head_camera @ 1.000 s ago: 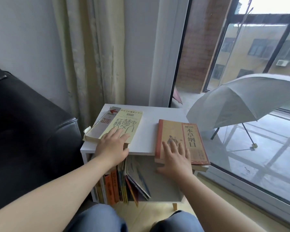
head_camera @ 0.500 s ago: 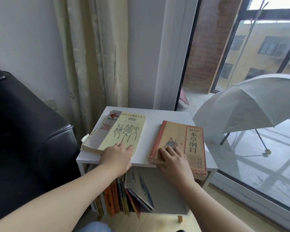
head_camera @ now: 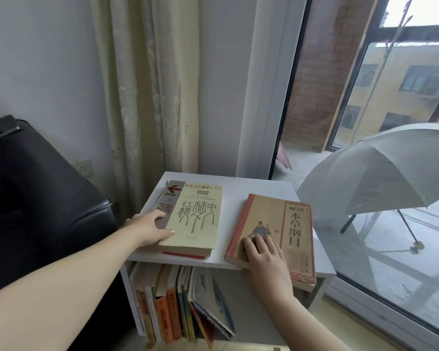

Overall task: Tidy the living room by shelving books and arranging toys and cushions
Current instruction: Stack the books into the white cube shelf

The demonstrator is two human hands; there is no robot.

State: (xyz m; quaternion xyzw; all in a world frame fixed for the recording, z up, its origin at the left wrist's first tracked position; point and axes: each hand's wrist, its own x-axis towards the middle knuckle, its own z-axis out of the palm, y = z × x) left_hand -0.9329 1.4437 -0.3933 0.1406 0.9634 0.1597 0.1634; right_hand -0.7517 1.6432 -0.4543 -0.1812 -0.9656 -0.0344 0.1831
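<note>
White shelf unit (head_camera: 241,192) by window (head_camera: 380,102) | early: row of books (head_camera: 166,302) shelved below; yellow book (head_camera: 197,219), brown book (head_camera: 276,221) lay flat on top, unshelved; toys, cushions unseen | left hand (head_camera: 147,230) gripped yellow book's left edge, thumb on cover | right hand (head_camera: 265,255) pressed brown book, fingers near straight | since earlier: left hand slid from cover to edge

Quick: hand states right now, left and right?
Left hand: grips the yellow book at its left edge.
Right hand: open, resting on the brown book.
</note>
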